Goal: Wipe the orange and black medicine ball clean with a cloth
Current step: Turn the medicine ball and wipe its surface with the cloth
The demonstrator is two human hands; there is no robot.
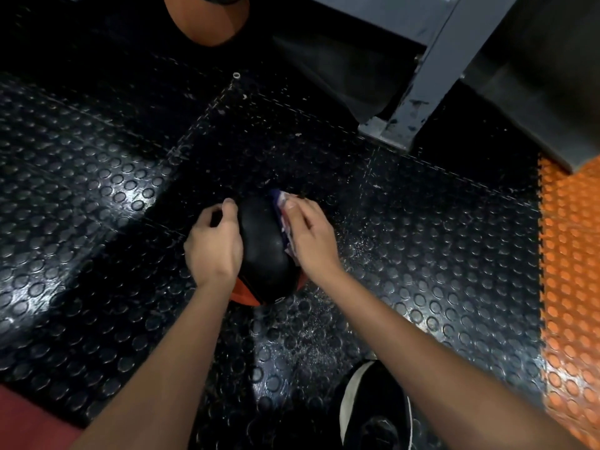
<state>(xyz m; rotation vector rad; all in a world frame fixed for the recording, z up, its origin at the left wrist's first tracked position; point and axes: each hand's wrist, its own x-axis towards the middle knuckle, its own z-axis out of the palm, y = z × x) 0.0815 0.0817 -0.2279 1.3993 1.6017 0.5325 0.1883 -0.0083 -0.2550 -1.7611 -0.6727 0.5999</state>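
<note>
Medicine ball [264, 251], black above with an orange panel showing at its near lower edge, resting on the studded black floor mat [97, 196], seen from above; left hand [214, 245] cupped over the ball's left side, fingers curled and bearing on the surface, holding nothing else; right hand [310, 237] flattened against the ball's right side, pressing a white and blue cloth [285, 216] between palm and ball, the cloth's upper edge showing past the fingertips. Near the ball, toward the viewer, a black shoe [376, 407] with a pale rim; far beyond the ball, a second orange ball [207, 21], partly out of view; beyond the ball and to its right, the foot of a grey metal frame [418, 102]; well to the ball's right, an orange studded mat [571, 271]. Likely risks: the round ball may roll or spin under the wiping pressure if the left hand loosens; the underside touching the floor may be missed unless the ball is turned. No containers are visible.
</note>
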